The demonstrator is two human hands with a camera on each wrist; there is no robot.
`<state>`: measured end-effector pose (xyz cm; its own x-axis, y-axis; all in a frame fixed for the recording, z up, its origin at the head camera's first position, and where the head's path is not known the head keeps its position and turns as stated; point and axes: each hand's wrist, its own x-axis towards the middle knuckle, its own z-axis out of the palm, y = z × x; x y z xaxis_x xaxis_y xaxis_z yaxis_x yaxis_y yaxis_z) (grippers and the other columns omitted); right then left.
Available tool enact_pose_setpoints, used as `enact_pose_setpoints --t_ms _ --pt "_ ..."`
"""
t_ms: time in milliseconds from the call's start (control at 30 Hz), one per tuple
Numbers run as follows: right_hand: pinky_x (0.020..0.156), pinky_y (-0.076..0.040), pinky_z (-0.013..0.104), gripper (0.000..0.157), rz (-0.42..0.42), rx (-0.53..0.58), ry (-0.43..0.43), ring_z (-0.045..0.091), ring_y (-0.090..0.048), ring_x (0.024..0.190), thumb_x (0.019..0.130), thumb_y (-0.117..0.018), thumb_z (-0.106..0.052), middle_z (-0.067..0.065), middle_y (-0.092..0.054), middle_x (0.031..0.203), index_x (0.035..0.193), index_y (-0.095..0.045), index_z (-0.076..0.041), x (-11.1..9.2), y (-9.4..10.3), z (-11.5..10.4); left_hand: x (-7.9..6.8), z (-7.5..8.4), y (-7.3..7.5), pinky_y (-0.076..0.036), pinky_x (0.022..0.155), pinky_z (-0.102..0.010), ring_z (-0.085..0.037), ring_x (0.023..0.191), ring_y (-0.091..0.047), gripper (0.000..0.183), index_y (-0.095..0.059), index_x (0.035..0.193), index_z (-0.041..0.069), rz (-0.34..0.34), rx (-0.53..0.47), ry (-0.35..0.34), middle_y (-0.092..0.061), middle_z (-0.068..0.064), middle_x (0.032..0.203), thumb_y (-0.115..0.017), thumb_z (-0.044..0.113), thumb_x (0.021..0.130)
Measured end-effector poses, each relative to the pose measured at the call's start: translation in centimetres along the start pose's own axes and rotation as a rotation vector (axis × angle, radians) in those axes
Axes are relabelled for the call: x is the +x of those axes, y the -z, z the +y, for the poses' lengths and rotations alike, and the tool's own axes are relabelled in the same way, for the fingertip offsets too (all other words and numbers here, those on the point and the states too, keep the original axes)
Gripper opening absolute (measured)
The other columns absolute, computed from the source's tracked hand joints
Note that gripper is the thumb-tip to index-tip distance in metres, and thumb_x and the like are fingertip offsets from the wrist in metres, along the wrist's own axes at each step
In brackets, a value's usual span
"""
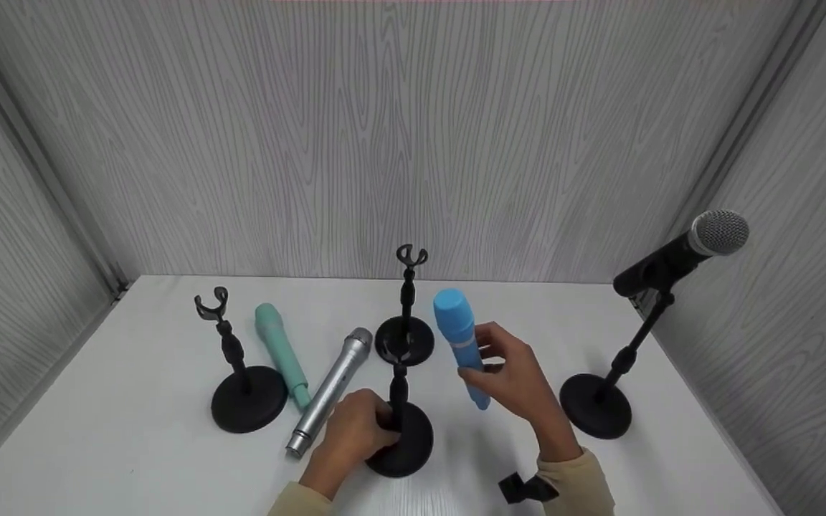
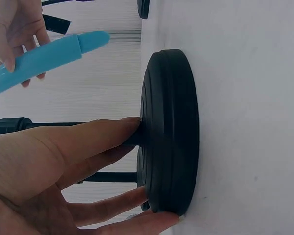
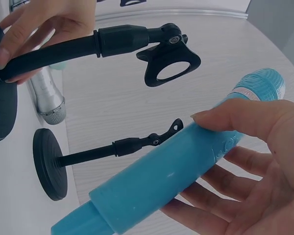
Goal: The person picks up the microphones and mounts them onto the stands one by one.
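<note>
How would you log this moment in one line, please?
left hand: grips front stand | right hand: holds blue microphone | black microphone: mounted on rightmost stand

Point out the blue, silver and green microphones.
Blue, tapered microphone (image 3: 159, 169), right wrist view: middle of the handle.
Silver, slender microphone (image 1: 331, 387), head view: handle.
Pale-green, slender microphone (image 1: 285, 355), head view: handle.

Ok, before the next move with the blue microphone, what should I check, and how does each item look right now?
1. Blue microphone secured: ok, the right hand grips it.
2. Near stand steadied: ok, the left hand grips it just above its base.
3. Near stand's clip unoccupied: ok.
4. Blue microphone at that clip: not ok, it is held apart from it.
5. Base flat on the table: cannot tell.
6. Black microphone out of the right hand's grip: ok.
</note>
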<state>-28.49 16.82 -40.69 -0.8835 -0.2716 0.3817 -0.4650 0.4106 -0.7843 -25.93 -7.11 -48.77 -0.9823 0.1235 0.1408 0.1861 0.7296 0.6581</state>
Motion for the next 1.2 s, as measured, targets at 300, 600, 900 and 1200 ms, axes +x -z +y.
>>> enact_pose_setpoints --t_ms 300,600,900,1200 --pt "0.086 -0.055 0.045 0.055 0.016 0.068 0.010 0.022 -0.065 0.104 0.079 -0.077 -0.010 0.002 -0.064 0.116 0.126 -0.055 -0.027 0.9 -0.9 -0.3 -0.2 0.3 -0.1 -0.048 0.060 -0.031 -0.013 0.067 -0.059 0.020 -0.072 0.074 0.012 0.008 0.000 0.020 -0.066 0.002 0.067 -0.086 0.015 0.060" --pt "0.087 -0.054 0.045 0.048 -0.015 0.078 0.078 0.022 -0.066 0.105 0.078 -0.076 -0.007 0.002 -0.065 0.114 0.120 -0.058 -0.021 2.9 -1.8 -1.2 -0.1 0.2 -0.1 -0.050 0.061 -0.032 -0.014 0.069 -0.061 0.020 -0.073 0.078 0.011 -0.015 -0.001 0.043 -0.067 0.002 0.070 -0.085 0.015 0.062" --pt "0.087 -0.054 0.044 0.053 -0.007 0.081 0.121 0.021 -0.065 0.108 0.081 -0.074 -0.010 0.004 -0.063 0.121 0.129 -0.054 -0.022 4.8 -3.2 -2.0 0.0 0.1 0.0 -0.050 0.063 -0.032 -0.015 0.072 -0.061 0.022 -0.073 0.079 0.011 -0.019 0.013 0.044 -0.068 0.001 0.073 -0.086 0.015 0.062" --pt "0.086 -0.054 0.043 0.057 0.003 0.073 0.151 0.028 -0.063 0.111 0.083 -0.071 -0.007 0.012 -0.061 0.126 0.133 -0.046 -0.013 5.3 -4.0 -3.7 0.1 0.1 0.1 -0.050 0.062 -0.031 -0.013 0.069 -0.061 0.020 -0.073 0.077 0.010 -0.035 0.008 0.039 -0.069 0.001 0.070 -0.086 0.014 0.062"
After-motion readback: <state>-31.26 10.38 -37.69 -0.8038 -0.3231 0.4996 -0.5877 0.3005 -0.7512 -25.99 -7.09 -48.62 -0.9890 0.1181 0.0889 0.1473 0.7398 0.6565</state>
